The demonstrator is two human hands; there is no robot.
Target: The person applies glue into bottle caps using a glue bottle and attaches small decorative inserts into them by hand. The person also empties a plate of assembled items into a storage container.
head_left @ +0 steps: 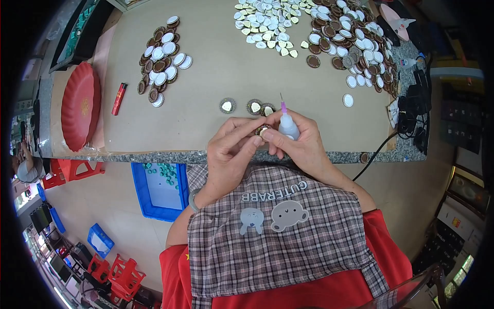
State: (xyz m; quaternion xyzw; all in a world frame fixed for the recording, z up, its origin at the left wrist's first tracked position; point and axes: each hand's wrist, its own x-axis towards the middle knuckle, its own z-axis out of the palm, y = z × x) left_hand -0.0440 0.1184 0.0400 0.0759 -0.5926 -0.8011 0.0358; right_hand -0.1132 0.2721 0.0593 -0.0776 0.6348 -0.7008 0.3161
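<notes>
A: What are the hands doing?

B: The left hand (231, 147) is pinching a small dark disc (263, 128) between thumb and fingers, over the near edge of the surface (206, 77). The right hand (302, 140) is pressing its thumb against that same disc while its fingers are cradling a squeeze bottle (288, 126).

A: Why is the bottle riding there, needle upward?

B: Tucking it in is probably leaving the thumb free for the disc, and pointing the purple tip up is likely keeping it from dripping.

A: And the three pale-centred discs (227, 105) just beyond the fingers?

B: They're lying flat, centres facing up, perhaps so nothing is disturbing those middles.

A: The heaps are sitting farther out.

B: Yes, the loose pale pieces (265, 23) are lying beside the right-hand disc heap (355, 46), the left-hand disc heap (163, 62) well apart; that spacing is presumably keeping working room open.
</notes>
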